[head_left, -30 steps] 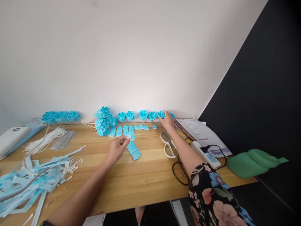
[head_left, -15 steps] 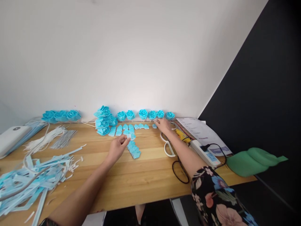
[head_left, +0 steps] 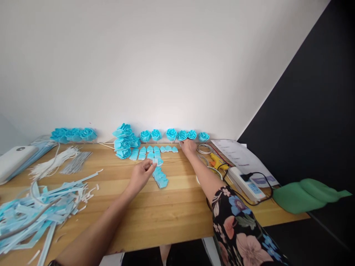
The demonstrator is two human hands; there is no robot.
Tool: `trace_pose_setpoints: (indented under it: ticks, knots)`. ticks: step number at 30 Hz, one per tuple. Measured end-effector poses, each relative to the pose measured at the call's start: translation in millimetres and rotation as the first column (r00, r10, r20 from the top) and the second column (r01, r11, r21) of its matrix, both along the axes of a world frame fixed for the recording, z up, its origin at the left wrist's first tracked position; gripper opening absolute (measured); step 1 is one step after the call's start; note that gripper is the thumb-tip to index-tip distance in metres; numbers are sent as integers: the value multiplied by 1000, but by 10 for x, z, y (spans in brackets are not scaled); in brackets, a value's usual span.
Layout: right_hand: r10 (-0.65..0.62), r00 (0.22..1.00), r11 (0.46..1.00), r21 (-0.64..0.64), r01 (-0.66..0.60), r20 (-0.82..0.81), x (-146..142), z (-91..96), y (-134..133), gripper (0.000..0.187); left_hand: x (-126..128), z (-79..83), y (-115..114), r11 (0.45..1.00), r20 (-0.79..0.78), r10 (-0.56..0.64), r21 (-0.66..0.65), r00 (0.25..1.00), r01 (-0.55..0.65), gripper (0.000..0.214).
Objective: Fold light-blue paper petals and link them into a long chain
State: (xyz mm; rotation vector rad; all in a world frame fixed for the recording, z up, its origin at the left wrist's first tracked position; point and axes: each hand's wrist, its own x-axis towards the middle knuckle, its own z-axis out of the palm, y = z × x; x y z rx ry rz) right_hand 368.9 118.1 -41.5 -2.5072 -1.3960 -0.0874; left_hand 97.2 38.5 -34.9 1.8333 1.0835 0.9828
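Observation:
My left hand point(head_left: 142, 171) is closed in a pinch on a small pale blue petal point(head_left: 155, 161), above a fanned strip of blue petals point(head_left: 161, 178) on the table. Farther back, my right hand point(head_left: 189, 146) reaches to the wall side, fingers curled together just under a blue fabric rose point(head_left: 182, 135). Whatever those fingertips hold is hidden. Short rows of cut petals point(head_left: 150, 149) lie between the hands. A stack of larger blue flowers point(head_left: 123, 142) rests at their left end.
On the left are blue and white strip scraps point(head_left: 33, 214), white cords point(head_left: 55, 162), grey wires point(head_left: 76, 162) and a white device point(head_left: 18, 160). To the right lie a yellow glue gun point(head_left: 218, 162), tape rolls point(head_left: 204, 149), a power strip point(head_left: 246, 184), papers point(head_left: 235, 157) and a green object point(head_left: 307, 195).
My right hand has moved slightly back and down against the roses, and its forearm has swung left over the white rings. The small petal beside it no longer shows. My left hand stays nearly still.

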Motion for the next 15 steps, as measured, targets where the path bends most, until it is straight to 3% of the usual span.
trace_pose_setpoints:
  ticks: [6,15]
  knots:
    - [-71,995,997,27,73,-64,12,-83,64,39,1,-22,13,1000,12,-5,-17,1000,5,34]
    - [-17,999,998,65,19,-33,24,-72,82,37,1,-78,34,1000,20,-19,-22,1000,19,34]
